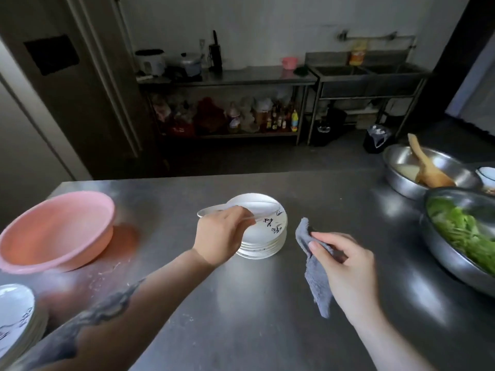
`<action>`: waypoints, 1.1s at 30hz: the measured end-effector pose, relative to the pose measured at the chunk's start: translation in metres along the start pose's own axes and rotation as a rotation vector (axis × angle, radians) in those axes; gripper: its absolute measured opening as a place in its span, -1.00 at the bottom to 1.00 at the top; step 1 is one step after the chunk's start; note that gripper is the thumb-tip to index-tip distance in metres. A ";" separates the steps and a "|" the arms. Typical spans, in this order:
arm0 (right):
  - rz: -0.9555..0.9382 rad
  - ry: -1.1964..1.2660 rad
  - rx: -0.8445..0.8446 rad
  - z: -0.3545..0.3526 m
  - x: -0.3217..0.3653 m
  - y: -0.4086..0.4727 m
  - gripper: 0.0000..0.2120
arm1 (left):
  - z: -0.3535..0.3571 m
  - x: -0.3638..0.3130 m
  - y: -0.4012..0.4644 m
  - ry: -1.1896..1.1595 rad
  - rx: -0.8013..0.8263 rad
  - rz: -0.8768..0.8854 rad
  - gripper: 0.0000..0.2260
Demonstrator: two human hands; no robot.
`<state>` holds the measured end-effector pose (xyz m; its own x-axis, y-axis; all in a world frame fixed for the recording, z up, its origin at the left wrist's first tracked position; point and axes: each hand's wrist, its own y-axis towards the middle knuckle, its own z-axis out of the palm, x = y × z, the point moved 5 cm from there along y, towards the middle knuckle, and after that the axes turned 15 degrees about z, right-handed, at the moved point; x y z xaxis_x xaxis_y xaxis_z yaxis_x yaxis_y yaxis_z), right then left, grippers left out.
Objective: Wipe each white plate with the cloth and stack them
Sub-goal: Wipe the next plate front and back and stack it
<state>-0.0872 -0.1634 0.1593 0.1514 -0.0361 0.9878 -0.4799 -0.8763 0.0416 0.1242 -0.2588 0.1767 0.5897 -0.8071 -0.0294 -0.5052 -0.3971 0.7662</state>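
A white plate (241,208), blurred and tilted, was held just above a stack of white plates (267,236) with dark markings at table centre. A grey cloth (313,269) hung crumpled, right of the stack. More plates (16,311) were stacked lower left.

Dim interior scene; the back wall and the shelving at 12 o'clock are underexposed and soft. Daylight enters from 3 o'clock, at the bright frame edge, and from 9 o'clock along a pale vertical band. The steel table (267,303) carries broad, diffuse highlights at 5 o'clock and near the centre, and a pink reflection beside the pink basin (57,231) at 9 o'clock. The white plate (257,207) held above the plate stack (267,245) is smeared by motion blur. Wide-angle distortion bows the table edge and stretches the forearms toward 6 o'clock. The metal bowls (455,258) at 3 o'clock show specular glare on their rims.
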 end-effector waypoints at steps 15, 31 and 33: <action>0.104 -0.063 -0.072 -0.015 -0.044 0.014 -0.77 | 0.091 0.014 -0.032 -0.076 0.056 0.083 -0.79; 0.167 -0.063 -0.043 -0.004 -0.058 0.018 -0.78 | 0.126 0.034 -0.060 -0.376 0.279 -0.289 -0.90; 0.168 -0.066 -0.038 -0.002 -0.058 0.017 -0.77 | 0.126 0.033 -0.060 -0.370 0.295 -0.290 -0.91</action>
<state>-0.1062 -0.1754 0.1026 0.1225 -0.2128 0.9694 -0.5357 -0.8364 -0.1159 0.0945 -0.3163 0.0491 0.4968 -0.7250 -0.4770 -0.5415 -0.6885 0.4825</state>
